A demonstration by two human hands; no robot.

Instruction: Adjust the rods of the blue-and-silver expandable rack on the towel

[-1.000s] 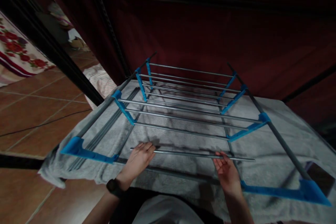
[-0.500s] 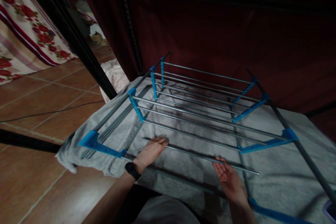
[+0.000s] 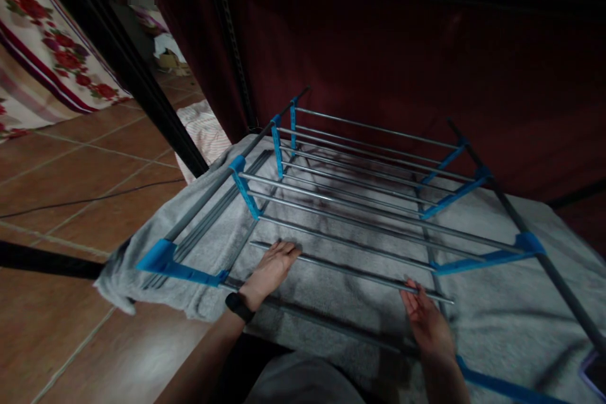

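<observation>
My left hand point(image 3: 273, 268), with a dark band point(image 3: 239, 307) on its wrist, is closed over a loose thin metal rod point(image 3: 353, 271) near its left end. Farther along, my right hand point(image 3: 430, 323) holds the same rod close to its right end, palm turned up and thumb over the top. The rod lies level inside a rack frame made of grey tubes and blue plastic brackets point(image 3: 161, 257). Several fixed rods point(image 3: 326, 196) span the frame beyond my hands. Another blue bracket point(image 3: 504, 252) joins the right side tube point(image 3: 570, 300).
The rack rests on a grey blanket point(image 3: 511, 322). Several spare rods point(image 3: 208, 218) lie bundled at its left. A black post point(image 3: 137, 82) rises at the left over a tiled floor point(image 3: 95, 167). Dark red cloth point(image 3: 379, 63) hangs behind. A cable point(image 3: 89, 201) crosses the floor.
The rod has shifted slightly to the left. My right hand has moved to the right along it, nearer its end. My left hand stays nearly where it was.
</observation>
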